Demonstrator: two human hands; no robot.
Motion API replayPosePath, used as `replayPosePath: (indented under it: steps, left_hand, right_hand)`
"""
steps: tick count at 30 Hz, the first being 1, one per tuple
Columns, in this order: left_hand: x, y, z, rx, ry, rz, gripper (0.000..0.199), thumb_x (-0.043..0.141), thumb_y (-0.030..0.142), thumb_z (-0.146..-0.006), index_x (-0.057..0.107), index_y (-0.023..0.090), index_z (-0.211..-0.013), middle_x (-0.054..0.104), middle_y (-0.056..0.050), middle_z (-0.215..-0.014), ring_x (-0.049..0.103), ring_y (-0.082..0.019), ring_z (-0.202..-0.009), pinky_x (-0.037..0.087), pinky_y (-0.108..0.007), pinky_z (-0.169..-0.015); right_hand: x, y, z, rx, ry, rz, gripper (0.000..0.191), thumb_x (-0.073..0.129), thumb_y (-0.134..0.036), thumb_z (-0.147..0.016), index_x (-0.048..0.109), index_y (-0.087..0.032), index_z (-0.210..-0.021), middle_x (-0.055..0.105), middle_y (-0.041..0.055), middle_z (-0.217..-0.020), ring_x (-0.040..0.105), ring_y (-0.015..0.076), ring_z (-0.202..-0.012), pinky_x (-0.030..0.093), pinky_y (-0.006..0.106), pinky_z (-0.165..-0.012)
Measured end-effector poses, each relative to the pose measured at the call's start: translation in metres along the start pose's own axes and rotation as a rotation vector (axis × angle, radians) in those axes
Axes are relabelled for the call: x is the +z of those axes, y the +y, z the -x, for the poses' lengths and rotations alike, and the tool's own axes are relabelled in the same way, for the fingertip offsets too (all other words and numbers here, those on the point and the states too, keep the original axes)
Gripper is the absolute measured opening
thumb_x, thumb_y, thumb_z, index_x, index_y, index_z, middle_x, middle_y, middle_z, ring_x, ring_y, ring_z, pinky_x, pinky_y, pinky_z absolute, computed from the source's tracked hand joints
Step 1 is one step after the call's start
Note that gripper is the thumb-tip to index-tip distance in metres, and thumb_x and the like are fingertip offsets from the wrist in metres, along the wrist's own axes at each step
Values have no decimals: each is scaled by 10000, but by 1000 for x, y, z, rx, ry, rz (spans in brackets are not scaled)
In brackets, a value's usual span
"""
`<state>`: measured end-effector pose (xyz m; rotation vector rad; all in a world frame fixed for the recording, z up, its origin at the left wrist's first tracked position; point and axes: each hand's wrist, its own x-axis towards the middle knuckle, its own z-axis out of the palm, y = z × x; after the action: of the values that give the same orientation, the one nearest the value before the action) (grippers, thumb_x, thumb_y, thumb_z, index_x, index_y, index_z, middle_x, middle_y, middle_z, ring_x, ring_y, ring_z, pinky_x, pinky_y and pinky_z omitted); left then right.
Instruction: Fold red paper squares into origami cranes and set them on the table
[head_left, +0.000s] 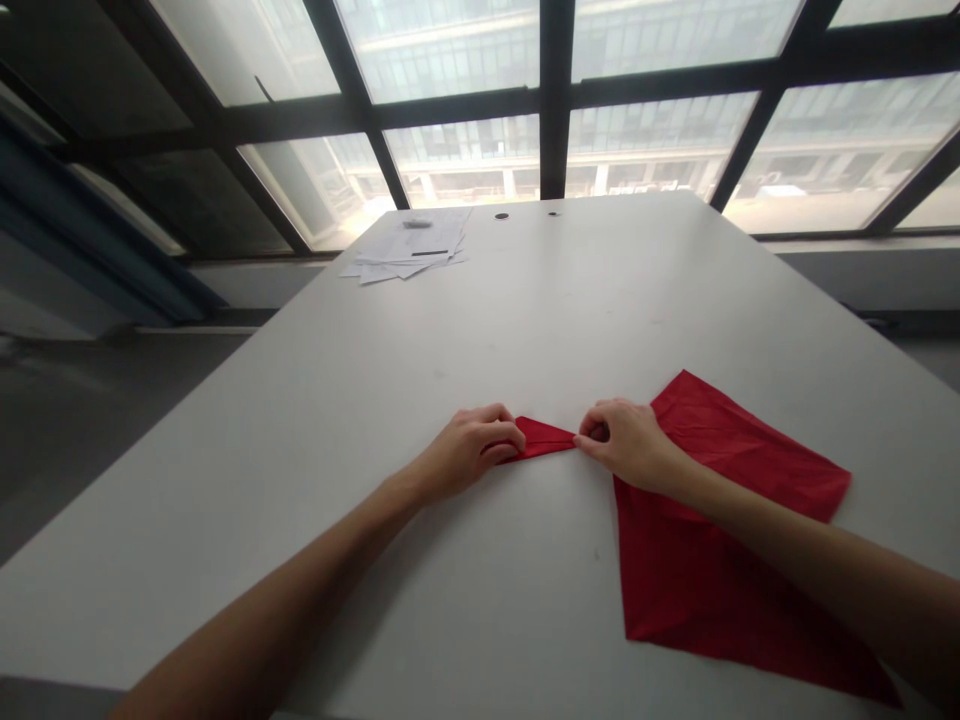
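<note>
A small piece of red paper (544,437), folded into a narrow pointed shape, lies on the white table between my hands. My left hand (484,440) grips its wider left end with curled fingers, which cover part of it. At the right, my right hand (619,438) pinches the pointed tip between thumb and forefinger. Beneath my right hand and forearm lies a larger creased red sheet (690,580), spread on the table. My forearm hides a strip across its middle.
The white table (247,520) reaches away toward large dark-framed windows (555,130). Loose white papers (397,245) lie at its far left, with a dark pen-like stick (430,252) and a small pale object (418,224) on them. A blue curtain (90,220) hangs at the left.
</note>
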<state>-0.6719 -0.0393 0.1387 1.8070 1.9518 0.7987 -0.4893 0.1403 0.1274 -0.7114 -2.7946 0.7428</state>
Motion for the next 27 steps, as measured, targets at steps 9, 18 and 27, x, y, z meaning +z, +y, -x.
replayPosePath:
  steps: [9, 18, 27]
  left_hand:
    - [-17, -9, 2, 21, -134, 155, 256, 538, 237, -956, 780, 298, -1015, 634, -55, -1026, 620, -135, -841, 484, -239, -769]
    - [-14, -12, 1, 22, -121, 173, 179, 710, 228, -847, 790, 289, -994, 628, -46, -1032, 620, -146, -836, 488, -250, -757]
    - [-7, -2, 5, 91, -98, -156, 198, 556, 237, -970, 711, 258, -1091, 595, -43, -1061, 573, -160, -927, 432, -293, -879]
  right_hand:
    - [-2, -1, -1, 16, -31, -1, 150, 642, -292, -826, 708, -226, -709, 701, 20, -761, 617, 209, -792, 377, 327, -691]
    - [-2, 1, -1, 24, -26, 15, 140, 651, -288, -822, 718, -223, -718, 707, 25, -762, 620, 207, -790, 377, 322, -688]
    - [-1, -2, 2, 15, -12, -4, 131, 641, -288, -818, 684, -213, -719, 685, 11, -755, 592, 189, -777, 359, 303, -697]
